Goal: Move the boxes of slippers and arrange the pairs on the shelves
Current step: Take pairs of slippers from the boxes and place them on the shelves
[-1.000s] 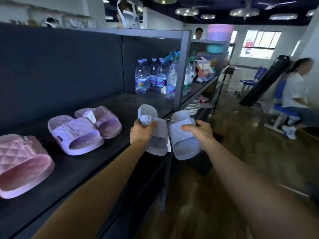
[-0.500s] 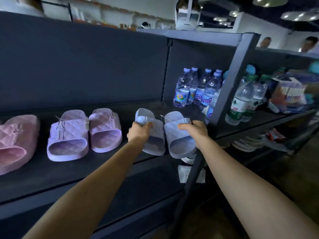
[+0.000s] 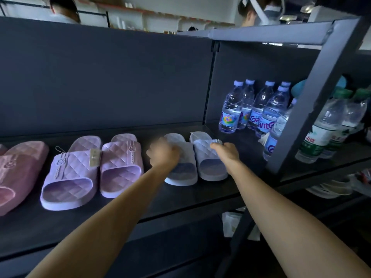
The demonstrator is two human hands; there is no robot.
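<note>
The left hand [image 3: 163,152] is smeared by motion, but its fingers seem curled over the strap of the left pale-blue slipper [image 3: 184,174], gripping it. The right hand [image 3: 225,152] is sharper: its fingers and thumb are clenched on the strap edge of the right pale-blue slipper [image 3: 210,167].

Both slippers lie sole-down with their long axes running front to back. The open toes point toward the front edge of the shelf board [image 3: 180,199] and the heels toward the dark back panel. They are parallel, with their sides touching or nearly so.

They are open-toed slides in a pale greyish blue. Each has a broad strap with a quilted diamond pattern, a textured footbed and a thick sole.

The pair sits on the same board as the water bottles [image 3: 261,109], left of them and nearer the front edge, close by but not touching. Farther left of the bottles stands a lilac pair [image 3: 90,169] of the same quilted design, pointing the same way, with a small tag [image 3: 94,158] on it. Farthest left of the bottles is a pink slipper [image 3: 18,169], cut off by the frame edge.
</note>
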